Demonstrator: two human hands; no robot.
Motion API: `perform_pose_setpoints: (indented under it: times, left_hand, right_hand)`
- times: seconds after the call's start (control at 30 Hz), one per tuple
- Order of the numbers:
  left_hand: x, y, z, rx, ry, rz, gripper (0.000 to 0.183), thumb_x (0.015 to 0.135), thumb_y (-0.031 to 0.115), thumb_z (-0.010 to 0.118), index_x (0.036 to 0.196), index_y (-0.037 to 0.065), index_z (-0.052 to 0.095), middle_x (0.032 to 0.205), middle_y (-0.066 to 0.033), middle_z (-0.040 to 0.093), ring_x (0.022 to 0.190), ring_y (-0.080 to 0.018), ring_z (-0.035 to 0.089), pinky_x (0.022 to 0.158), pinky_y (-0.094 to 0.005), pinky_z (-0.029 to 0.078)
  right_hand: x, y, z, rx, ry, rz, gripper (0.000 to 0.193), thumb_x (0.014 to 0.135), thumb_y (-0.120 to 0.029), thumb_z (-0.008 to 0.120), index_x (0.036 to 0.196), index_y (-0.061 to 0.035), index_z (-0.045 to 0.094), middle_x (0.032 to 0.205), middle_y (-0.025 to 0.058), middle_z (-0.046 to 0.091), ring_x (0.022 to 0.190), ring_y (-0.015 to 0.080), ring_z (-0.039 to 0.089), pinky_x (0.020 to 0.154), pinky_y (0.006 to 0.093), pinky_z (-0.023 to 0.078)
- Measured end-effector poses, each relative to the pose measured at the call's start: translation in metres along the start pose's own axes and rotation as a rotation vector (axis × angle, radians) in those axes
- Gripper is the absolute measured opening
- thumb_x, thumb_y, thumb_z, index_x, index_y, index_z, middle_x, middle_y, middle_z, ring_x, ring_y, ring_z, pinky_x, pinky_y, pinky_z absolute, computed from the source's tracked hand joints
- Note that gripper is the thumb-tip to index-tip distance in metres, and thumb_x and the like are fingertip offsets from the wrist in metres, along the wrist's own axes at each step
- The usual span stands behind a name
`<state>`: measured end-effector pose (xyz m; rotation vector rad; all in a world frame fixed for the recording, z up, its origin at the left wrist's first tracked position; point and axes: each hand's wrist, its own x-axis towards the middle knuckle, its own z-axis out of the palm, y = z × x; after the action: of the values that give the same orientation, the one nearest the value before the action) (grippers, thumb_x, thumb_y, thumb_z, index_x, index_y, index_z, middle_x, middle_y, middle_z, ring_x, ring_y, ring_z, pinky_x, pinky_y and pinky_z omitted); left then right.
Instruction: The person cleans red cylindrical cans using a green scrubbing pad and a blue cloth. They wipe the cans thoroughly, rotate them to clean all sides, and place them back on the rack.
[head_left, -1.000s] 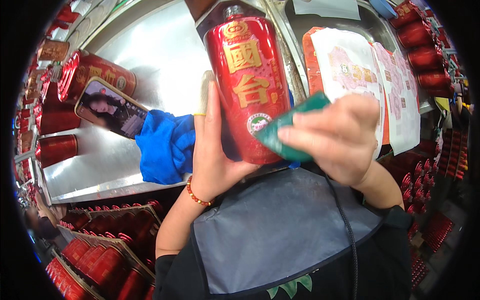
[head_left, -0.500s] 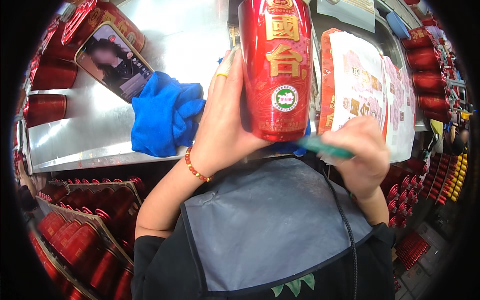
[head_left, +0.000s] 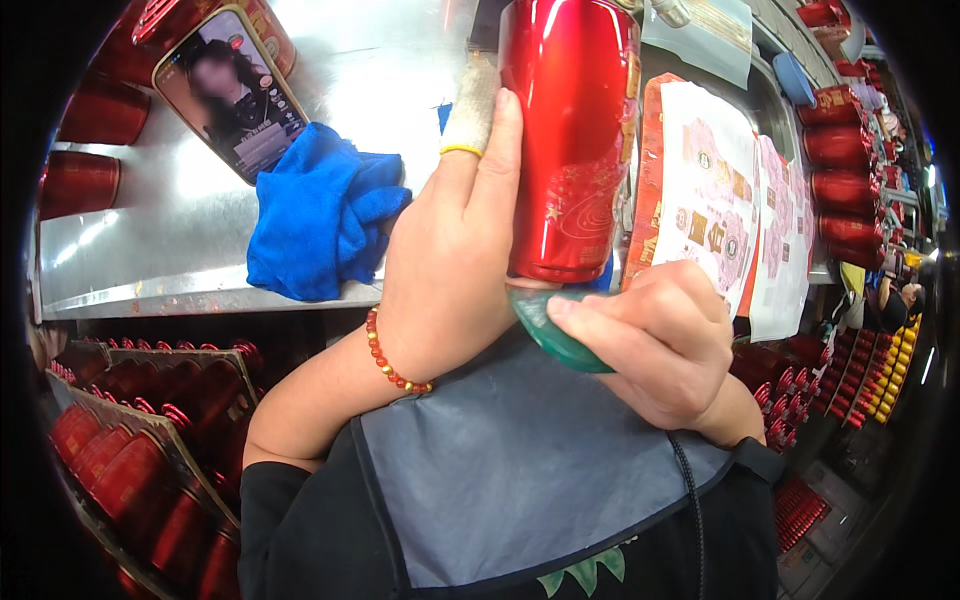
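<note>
At the person's twelve o'clock I see a red bottle (head_left: 572, 120), clasped by the left hand (head_left: 455, 240); the right hand (head_left: 665, 340) pinches a flat green piece (head_left: 562, 338) at the bottle's six o'clock. A blue cloth (head_left: 325, 215) lies toward eight.

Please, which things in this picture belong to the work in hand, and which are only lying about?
Seem to belong:
Red bottle, in the left hand
Green flat tool, in the right hand
Printed sheets, probably, though untouched

Seem only lying about:
Phone, screen lit
Blue cloth, untouched at this moment
</note>
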<state>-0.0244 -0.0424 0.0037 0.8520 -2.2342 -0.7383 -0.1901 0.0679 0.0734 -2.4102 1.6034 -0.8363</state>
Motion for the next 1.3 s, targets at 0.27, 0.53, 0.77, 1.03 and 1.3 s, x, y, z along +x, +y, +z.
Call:
perform_pose_setpoints:
  times: [0.27,0.53,0.77,1.03,1.3]
  left_hand:
    - [-0.005,-0.006,0.000,0.107,0.020,0.067,0.101,0.071,0.022,0.090,0.154,-0.005,0.040,0.150,-0.0311,0.049,0.127,-0.0415,0.061,0.099,-0.0400,0.054]
    - [-0.005,-0.006,0.002,0.022,0.064,0.060,0.092,0.076,0.020,0.086,0.153,-0.006,0.043,0.151,-0.0310,0.048,0.129,-0.0414,0.060,0.102,-0.0402,0.053]
    - [-0.006,-0.011,-0.004,-0.154,0.002,0.002,0.100,0.075,0.024,0.090,0.155,-0.006,0.038,0.157,-0.0298,0.042,0.140,-0.0415,0.051,0.112,-0.0418,0.045]
    - [-0.010,-0.022,0.001,-0.303,-0.110,-0.053,0.119,0.070,0.023,0.095,0.161,-0.004,0.024,0.163,-0.0269,0.032,0.151,-0.0395,0.035,0.121,-0.0434,0.033]
    - [-0.005,-0.024,-0.001,-0.192,-0.101,0.043,0.119,0.072,0.025,0.092,0.160,-0.009,0.018,0.153,-0.0320,0.041,0.131,-0.0452,0.050,0.110,-0.0481,0.040]
  right_hand:
    - [0.013,0.010,0.000,-0.060,-0.018,-0.116,0.040,0.067,-0.006,0.080,0.107,-0.0062,0.078,0.082,0.0027,0.059,0.067,0.0203,0.055,0.058,0.0331,0.040]
    - [0.024,0.009,-0.004,-0.115,-0.030,-0.135,0.033,0.069,-0.006,0.078,0.102,-0.0033,0.076,0.077,0.0029,0.056,0.063,0.0188,0.054,0.054,0.0329,0.040]
    - [0.027,0.010,-0.008,-0.043,-0.070,-0.034,0.038,0.066,-0.006,0.075,0.104,-0.0036,0.078,0.081,0.0020,0.062,0.070,0.0187,0.058,0.060,0.0328,0.043]
    - [0.003,0.007,-0.001,-0.084,0.021,-0.065,0.036,0.070,-0.012,0.073,0.106,-0.0100,0.081,0.091,-0.0014,0.065,0.078,0.0174,0.060,0.062,0.0304,0.045]
    - [0.011,0.010,-0.001,-0.142,0.032,-0.096,0.041,0.065,-0.008,0.076,0.106,-0.0101,0.079,0.092,0.0007,0.064,0.074,0.0181,0.057,0.061,0.0283,0.045]
